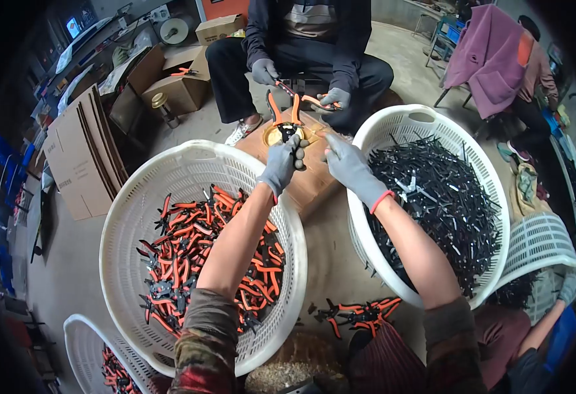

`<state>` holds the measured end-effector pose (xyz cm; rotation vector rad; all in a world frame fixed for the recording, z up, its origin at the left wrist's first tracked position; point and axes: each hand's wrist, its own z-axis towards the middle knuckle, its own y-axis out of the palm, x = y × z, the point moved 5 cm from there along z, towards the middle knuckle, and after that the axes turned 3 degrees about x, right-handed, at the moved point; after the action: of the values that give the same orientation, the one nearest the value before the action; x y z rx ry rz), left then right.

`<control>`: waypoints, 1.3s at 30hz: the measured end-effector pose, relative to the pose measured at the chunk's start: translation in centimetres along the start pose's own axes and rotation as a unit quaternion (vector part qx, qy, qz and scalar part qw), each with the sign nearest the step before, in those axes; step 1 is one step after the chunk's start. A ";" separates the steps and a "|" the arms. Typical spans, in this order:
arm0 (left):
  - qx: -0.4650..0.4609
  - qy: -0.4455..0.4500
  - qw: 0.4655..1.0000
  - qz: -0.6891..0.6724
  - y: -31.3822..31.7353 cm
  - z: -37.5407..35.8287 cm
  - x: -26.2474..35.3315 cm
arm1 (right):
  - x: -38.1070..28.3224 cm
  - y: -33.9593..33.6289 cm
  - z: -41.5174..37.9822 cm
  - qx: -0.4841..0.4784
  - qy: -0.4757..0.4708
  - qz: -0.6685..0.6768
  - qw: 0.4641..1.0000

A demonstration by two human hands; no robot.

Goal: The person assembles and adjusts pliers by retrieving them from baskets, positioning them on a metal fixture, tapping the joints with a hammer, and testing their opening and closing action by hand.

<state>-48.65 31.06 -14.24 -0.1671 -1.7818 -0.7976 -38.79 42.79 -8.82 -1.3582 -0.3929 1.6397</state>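
My gloved left hand (282,163) is closed around the dark jaw end of a pair of pliers (277,113), whose two orange handles spread upward. Behind the pliers lies a round, yellowish dish (272,136) on a brown block-like surface (314,187). To the right, my gloved right hand (350,164) is closed, its fingertips pinched beside that surface. Whatever those fingers hold is too small to make out. Below my left forearm, a white basket (112,262) holds many orange-handled pliers (189,246). Under my right forearm, another white basket (361,217) contains dark metal parts (439,197).
Opposite me sits a person whose gloved hands (337,98) hold orange-handled pliers. More pliers (360,314) lie on the floor near my knees. Flattened cardboard (77,164) leans at left. Further baskets (541,240) stand at lower right and lower left, with another person's gloved hand (569,287) nearby.
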 end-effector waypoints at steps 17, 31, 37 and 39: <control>0.077 -0.022 0.997 -0.022 -2.4 1.9 -2.6 | 0.3 6.9 5.6 -0.088 0.035 -0.071 0.993; 0.078 -0.041 0.994 -0.065 -2.7 2.4 -3.0 | -0.4 6.9 5.9 -0.126 0.069 -0.097 0.985; 0.072 -0.041 0.996 -0.028 -2.4 1.8 -2.5 | -0.1 7.2 5.8 -0.118 0.057 -0.095 0.987; 0.071 -0.043 0.996 -0.033 -2.4 1.9 -2.6 | -0.1 7.2 5.8 -0.114 0.056 -0.088 0.988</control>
<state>-50.37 31.01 -17.87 -0.0480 -1.9264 -0.7163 -47.18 40.84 -12.14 -1.5316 -0.6313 1.3994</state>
